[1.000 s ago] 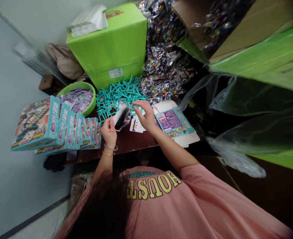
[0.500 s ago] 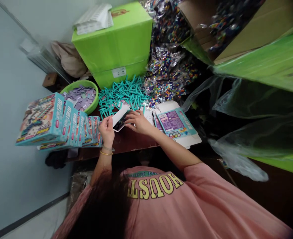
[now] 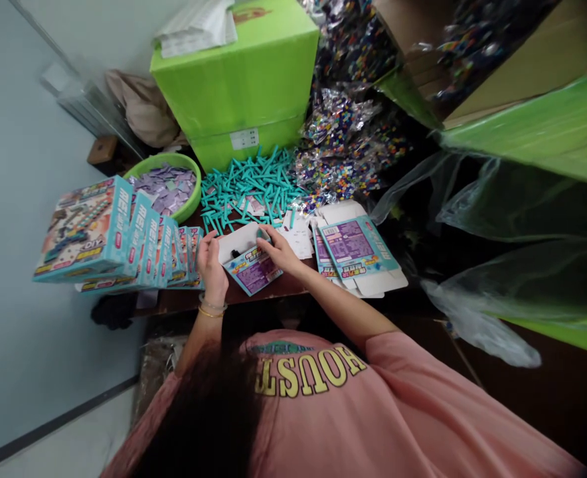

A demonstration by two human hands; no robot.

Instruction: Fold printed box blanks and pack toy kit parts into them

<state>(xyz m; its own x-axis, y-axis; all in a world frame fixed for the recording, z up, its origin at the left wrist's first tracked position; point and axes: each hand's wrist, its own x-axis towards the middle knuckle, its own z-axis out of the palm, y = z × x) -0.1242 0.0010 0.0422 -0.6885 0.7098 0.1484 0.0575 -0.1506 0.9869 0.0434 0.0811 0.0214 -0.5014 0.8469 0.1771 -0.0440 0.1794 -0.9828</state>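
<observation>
Between my hands is a small teal and purple cardboard box [image 3: 254, 271], tilted, with its white top flap raised and something dark at its mouth. My left hand [image 3: 210, 260] grips the box's left side near the flap. My right hand [image 3: 277, 248] holds the opposite upper corner, its fingers closed on the edge. Just behind the box lies a heap of teal plastic pens or sticks [image 3: 253, 186]. To the right, flat unfolded boxes [image 3: 356, 249] lie overlapped beside white printed sheets [image 3: 298, 240].
Upright finished-looking boxes [image 3: 82, 229] stand in a row at left. Behind them is a green basin [image 3: 197, 192] of purple packets. A large green carton [image 3: 238, 93] stands at the back, next to bags of coloured beads [image 3: 338, 133]. Clear plastic sheeting [image 3: 497, 199] hangs at right.
The box has turned, so its purple printed side now faces me instead of its dark open mouth. My right hand has moved slightly down and closed on its edge.
</observation>
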